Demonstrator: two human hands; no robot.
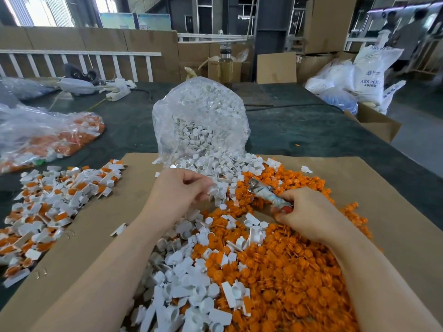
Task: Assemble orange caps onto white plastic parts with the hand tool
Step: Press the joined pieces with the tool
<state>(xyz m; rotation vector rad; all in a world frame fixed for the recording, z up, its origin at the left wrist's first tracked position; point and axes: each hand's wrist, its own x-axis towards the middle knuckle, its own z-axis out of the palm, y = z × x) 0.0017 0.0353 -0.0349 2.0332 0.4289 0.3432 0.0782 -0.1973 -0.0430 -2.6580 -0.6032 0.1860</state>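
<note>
My left hand [177, 192] hovers over the loose white plastic parts [215, 164] and pinches one small white part at its fingertips. My right hand [309, 212] grips the taped handle of the hand tool [266, 192], whose metal tip points up and left over the orange caps [287, 271]. Orange caps lie in a broad heap under and in front of my right hand. More white parts [187, 279] are mixed in between my forearms. A pile of assembled white-and-orange pieces [55, 202] lies to the left.
A clear bag of white parts [201, 121] stands open at the far edge of the brown cardboard sheet [383, 212]. Another clear bag with orange pieces [48, 137] lies at the left on the dark table. Cardboard boxes, a bottle [225, 65] and white sacks stand behind.
</note>
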